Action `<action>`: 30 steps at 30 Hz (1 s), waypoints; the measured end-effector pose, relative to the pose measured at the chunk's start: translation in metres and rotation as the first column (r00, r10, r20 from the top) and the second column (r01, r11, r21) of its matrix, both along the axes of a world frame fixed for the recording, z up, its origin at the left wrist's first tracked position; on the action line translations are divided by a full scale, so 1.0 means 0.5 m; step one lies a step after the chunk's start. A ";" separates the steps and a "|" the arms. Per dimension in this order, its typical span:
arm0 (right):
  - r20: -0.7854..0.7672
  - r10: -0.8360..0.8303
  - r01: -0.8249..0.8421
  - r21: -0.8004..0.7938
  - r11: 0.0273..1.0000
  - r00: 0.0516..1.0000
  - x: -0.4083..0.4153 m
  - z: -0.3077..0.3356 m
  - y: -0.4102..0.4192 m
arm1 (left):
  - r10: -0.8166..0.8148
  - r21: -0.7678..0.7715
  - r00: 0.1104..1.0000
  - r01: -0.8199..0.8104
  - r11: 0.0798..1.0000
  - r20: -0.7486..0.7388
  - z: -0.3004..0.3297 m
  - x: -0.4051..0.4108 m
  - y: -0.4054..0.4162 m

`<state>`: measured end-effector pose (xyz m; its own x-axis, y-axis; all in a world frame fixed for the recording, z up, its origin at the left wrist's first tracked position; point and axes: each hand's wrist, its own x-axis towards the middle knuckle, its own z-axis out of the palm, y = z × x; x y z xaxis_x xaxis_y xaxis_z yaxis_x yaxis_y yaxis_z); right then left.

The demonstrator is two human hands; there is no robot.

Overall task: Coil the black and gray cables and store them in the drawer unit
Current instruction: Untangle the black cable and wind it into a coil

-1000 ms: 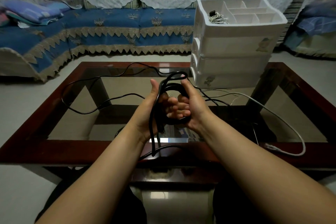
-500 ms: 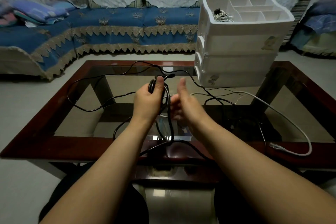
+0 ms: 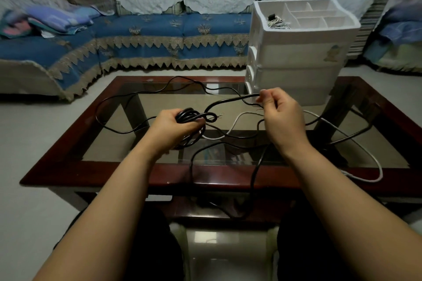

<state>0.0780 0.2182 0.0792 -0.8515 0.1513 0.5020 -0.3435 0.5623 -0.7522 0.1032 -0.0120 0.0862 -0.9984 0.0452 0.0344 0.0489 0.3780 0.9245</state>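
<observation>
My left hand (image 3: 175,124) grips a small bundle of black cable (image 3: 188,115) loops above the glass table. From the bundle a black strand runs up and right to my right hand (image 3: 279,110), which pinches it in front of the drawer unit. More black cable trails in loose curves over the table and off its near edge. A gray cable (image 3: 374,162) lies on the right half of the table, curving to the front right corner. The white drawer unit (image 3: 296,52) stands at the table's far right, its drawers closed; a coiled light cable (image 3: 277,23) sits in its top tray.
The glass-topped table (image 3: 91,173) has a dark red wooden frame. A blue-covered sofa (image 3: 159,36) with lace covers runs along the back and left, with folded cloths on it. My knees are below the table's near edge.
My hands have drawn apart: the left lowered with the black coil, the right moved right and up, now pinching a stretch of the black cable. The view tilted slightly.
</observation>
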 end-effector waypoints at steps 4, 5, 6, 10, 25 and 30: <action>0.015 -0.025 0.025 -0.014 1.000 1.000 -0.011 0.000 0.046 | 0.046 0.040 0.996 -0.043 0.998 -0.070 0.000 0.037 -0.063; 0.035 -0.028 0.029 -0.025 0.999 0.999 -0.010 0.001 0.056 | 0.061 0.052 0.995 -0.057 0.997 -0.078 -0.003 0.047 -0.076; 0.063 -0.027 0.028 -0.013 1.000 0.998 -0.010 0.001 0.060 | 0.070 0.081 0.995 -0.064 0.995 -0.076 -0.004 0.055 -0.083; 0.274 -0.105 -0.011 0.393 0.919 0.956 0.024 -0.015 0.035 | 0.039 0.394 0.999 -0.037 0.918 0.003 -0.018 0.071 -0.086; 0.085 0.251 -0.265 0.233 0.936 0.964 0.255 -0.086 -0.114 | 0.173 0.502 0.938 -0.310 0.808 0.300 -0.045 0.147 -0.008; 0.094 0.399 -0.401 0.008 0.916 0.912 0.287 -0.052 -0.158 | 0.278 0.294 0.926 -0.348 0.890 0.254 -0.054 0.163 0.035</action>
